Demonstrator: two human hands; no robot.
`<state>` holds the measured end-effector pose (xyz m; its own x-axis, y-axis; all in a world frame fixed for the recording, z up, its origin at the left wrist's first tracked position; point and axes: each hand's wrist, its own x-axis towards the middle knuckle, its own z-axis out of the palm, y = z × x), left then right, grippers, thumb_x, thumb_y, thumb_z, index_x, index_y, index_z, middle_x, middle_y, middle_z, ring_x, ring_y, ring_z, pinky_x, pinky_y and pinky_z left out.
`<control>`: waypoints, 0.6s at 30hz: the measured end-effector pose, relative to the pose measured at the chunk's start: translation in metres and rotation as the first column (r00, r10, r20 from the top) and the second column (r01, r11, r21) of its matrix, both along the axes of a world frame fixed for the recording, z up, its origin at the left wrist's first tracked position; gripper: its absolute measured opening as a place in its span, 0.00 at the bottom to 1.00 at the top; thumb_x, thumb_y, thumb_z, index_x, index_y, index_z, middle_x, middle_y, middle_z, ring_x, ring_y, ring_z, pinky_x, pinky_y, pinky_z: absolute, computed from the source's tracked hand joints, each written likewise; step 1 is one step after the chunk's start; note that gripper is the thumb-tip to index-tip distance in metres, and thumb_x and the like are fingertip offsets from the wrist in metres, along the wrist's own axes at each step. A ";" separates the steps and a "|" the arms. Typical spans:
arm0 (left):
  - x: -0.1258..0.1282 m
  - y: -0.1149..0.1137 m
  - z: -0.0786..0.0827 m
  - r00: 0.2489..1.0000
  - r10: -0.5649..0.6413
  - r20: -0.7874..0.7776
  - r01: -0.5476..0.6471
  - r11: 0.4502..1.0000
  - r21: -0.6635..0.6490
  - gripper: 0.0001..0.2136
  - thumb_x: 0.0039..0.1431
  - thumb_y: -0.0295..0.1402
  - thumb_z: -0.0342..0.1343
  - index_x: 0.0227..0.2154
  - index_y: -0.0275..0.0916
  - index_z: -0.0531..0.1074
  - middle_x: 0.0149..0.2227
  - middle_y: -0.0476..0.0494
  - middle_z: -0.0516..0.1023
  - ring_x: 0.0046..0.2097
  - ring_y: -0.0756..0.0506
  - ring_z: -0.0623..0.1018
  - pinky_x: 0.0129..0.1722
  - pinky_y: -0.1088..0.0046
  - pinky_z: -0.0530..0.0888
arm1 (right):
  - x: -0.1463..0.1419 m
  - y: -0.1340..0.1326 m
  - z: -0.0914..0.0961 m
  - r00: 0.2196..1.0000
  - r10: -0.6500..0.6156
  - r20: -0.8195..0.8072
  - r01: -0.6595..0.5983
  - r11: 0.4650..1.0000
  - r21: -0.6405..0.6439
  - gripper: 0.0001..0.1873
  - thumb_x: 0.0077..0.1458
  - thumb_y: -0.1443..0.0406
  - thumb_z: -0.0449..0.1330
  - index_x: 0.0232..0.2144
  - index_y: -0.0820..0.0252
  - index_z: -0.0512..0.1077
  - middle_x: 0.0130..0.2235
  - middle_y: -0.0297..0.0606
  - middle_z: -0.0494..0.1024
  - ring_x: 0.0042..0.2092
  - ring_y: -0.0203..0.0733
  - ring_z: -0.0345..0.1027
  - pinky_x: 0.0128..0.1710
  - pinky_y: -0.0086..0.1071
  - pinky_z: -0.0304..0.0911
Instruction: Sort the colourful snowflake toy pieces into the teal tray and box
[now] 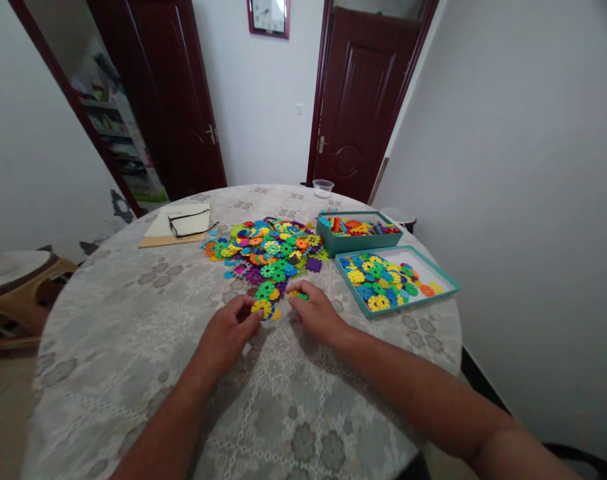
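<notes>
My left hand [234,327] pinches a yellow notched plastic disc [261,308] between thumb and fingers, with more yellow and blue discs against it. Just to the right, my right hand [312,310] has its fingers closed around green and yellow notched discs [300,298]; how many is hidden. Beyond both hands spreads a heap of colourful interlocking discs [270,247] in yellow, green, blue, orange and purple. Some green discs [267,290] at its near edge lie close to my left fingertips.
To the right, a shallow teal-edged lid [433,265] holds several discs. Behind it stands a deeper teal box [333,245] with more pieces. Black-framed glasses [189,233] rest on papers [158,225] at left. A clear plastic cup [323,188] is at the table's [123,373] far edge.
</notes>
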<state>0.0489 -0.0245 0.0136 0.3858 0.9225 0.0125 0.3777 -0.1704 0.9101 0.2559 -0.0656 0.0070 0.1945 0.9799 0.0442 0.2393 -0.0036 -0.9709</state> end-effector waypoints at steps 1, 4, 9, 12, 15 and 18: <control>0.001 -0.001 0.000 0.999 -0.021 0.027 0.022 1.000 -0.016 0.13 0.58 0.44 0.59 0.38 0.40 0.73 0.26 0.52 0.78 0.29 0.46 0.76 0.31 0.72 0.70 | 0.000 0.002 -0.003 0.990 -0.014 -0.138 0.002 0.996 -0.089 0.09 0.57 0.61 0.59 0.41 0.55 0.72 0.29 0.29 0.72 0.29 0.36 0.65 0.27 0.28 0.60; 0.005 -0.005 -0.001 0.990 -0.085 0.110 0.091 0.994 -0.054 0.12 0.57 0.43 0.61 0.38 0.41 0.71 0.26 0.53 0.77 0.29 0.47 0.76 0.31 0.73 0.71 | -0.002 0.005 -0.011 0.886 0.005 -0.464 -0.123 0.967 -0.225 0.14 0.55 0.54 0.61 0.39 0.55 0.69 0.24 0.25 0.67 0.22 0.33 0.59 0.17 0.25 0.48; 0.015 -0.014 -0.006 0.984 -0.111 0.141 0.123 0.989 -0.079 0.12 0.58 0.43 0.62 0.33 0.41 0.67 0.25 0.53 0.76 0.27 0.49 0.76 0.28 0.75 0.69 | -0.009 -0.005 -0.009 0.862 0.234 -0.449 -0.351 0.916 -0.196 0.23 0.53 0.46 0.66 0.37 0.58 0.71 0.29 0.30 0.73 0.22 0.31 0.62 0.16 0.24 0.48; 0.018 -0.017 -0.009 0.987 -0.113 0.119 0.123 0.989 -0.085 0.13 0.60 0.43 0.61 0.31 0.40 0.68 0.25 0.51 0.76 0.27 0.49 0.76 0.28 0.74 0.69 | -0.008 -0.008 -0.007 0.900 0.294 -0.321 -0.370 0.905 -0.208 0.20 0.52 0.49 0.68 0.37 0.58 0.72 0.29 0.29 0.73 0.23 0.31 0.61 0.17 0.25 0.51; 0.018 -0.019 -0.010 0.975 -0.168 0.147 0.183 0.978 -0.095 0.10 0.60 0.40 0.61 0.35 0.39 0.72 0.29 0.48 0.79 0.31 0.47 0.79 0.32 0.72 0.73 | 0.004 -0.005 -0.001 0.918 0.301 -0.259 -0.357 0.911 -0.204 0.19 0.54 0.49 0.66 0.35 0.57 0.72 0.29 0.28 0.71 0.23 0.32 0.61 0.19 0.25 0.53; 0.016 -0.019 -0.008 0.975 -0.181 0.129 0.188 0.981 -0.044 0.09 0.62 0.39 0.59 0.41 0.40 0.75 0.33 0.47 0.81 0.34 0.46 0.80 0.36 0.70 0.75 | 0.032 0.000 0.016 0.957 0.283 -0.058 -0.289 0.944 -0.160 0.17 0.59 0.50 0.62 0.36 0.56 0.73 0.28 0.29 0.71 0.24 0.34 0.62 0.21 0.27 0.55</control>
